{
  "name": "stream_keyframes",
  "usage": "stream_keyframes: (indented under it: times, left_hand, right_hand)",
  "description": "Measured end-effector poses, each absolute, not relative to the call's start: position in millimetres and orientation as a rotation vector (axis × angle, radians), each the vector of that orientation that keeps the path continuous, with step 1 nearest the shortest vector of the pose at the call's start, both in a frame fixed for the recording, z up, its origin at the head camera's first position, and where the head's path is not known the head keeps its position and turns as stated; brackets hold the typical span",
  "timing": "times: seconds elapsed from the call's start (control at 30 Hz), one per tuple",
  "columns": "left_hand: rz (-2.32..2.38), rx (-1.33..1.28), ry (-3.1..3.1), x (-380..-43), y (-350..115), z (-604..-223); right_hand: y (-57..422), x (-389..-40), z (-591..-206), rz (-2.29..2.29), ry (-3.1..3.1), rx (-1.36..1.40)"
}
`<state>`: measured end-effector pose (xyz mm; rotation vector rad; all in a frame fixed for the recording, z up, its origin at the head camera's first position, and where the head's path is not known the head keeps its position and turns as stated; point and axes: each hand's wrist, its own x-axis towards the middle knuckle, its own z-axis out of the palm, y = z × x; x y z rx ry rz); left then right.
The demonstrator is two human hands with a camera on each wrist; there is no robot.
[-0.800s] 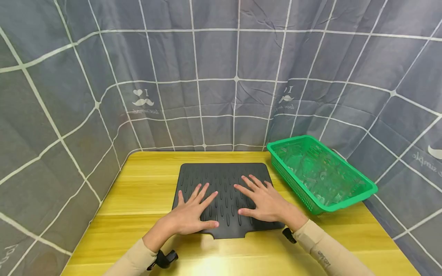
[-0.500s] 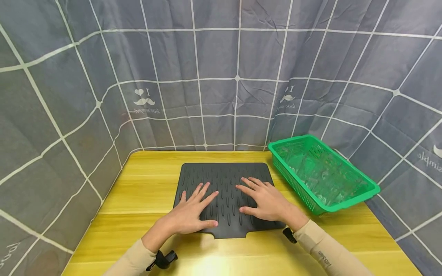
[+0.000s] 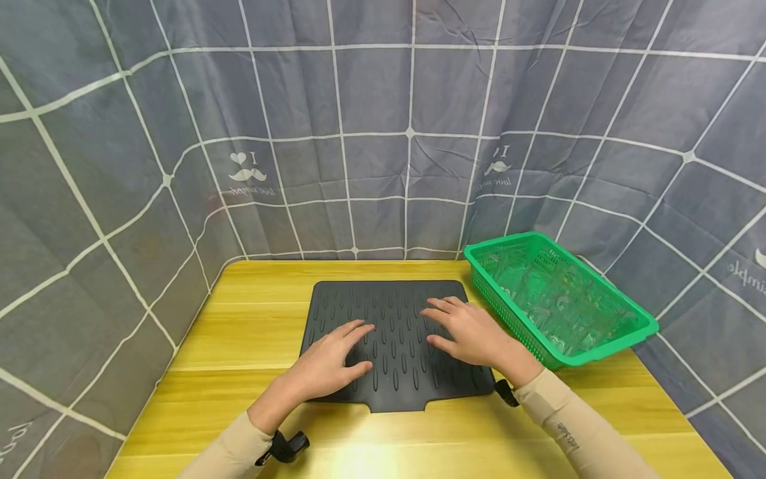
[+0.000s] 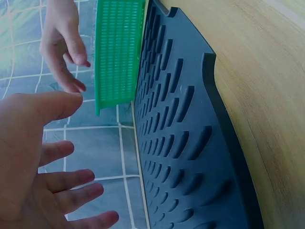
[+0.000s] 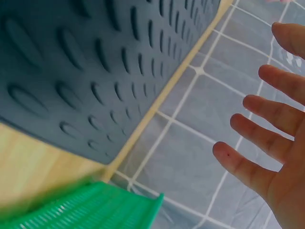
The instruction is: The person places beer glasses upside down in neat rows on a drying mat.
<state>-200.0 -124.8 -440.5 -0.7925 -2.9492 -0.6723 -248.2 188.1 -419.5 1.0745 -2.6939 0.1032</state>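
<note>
A dark grey ridged mat [image 3: 391, 346] with a tab on its near edge lies on the wooden table. My left hand [image 3: 326, 362] hovers above its left part, fingers relaxed and holding nothing. Over the mat's right part, my right hand [image 3: 475, 332] is raised in the same way, also with nothing in it. The left wrist view shows the fingers [image 4: 71, 181] apart from the mat [image 4: 176, 109]. In the right wrist view, the right fingers [image 5: 271, 112] are spread and clear of the mat [image 5: 95, 62].
A green plastic basket [image 3: 509, 309] stands at the table's right side, close to the mat. Several clear glass-like items [image 3: 562, 299] lie in it. Grey curtains [image 3: 377, 166] with white grid lines surround the wooden table [image 3: 257, 313] at the back and sides.
Both hands have drawn their spread fingers closer together and lifted slightly. The right hand has shifted a little to the right. The mat and basket have stayed in place.
</note>
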Motion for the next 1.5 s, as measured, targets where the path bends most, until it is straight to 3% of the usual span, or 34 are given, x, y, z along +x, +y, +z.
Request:
stream_keyframes:
  times: [1.5]
  left_hand:
    - [-0.972, -0.749, -2.991, -201, -140, -450]
  right_hand:
    - [268, -341, -349, 0.580, -2.918, 0.757]
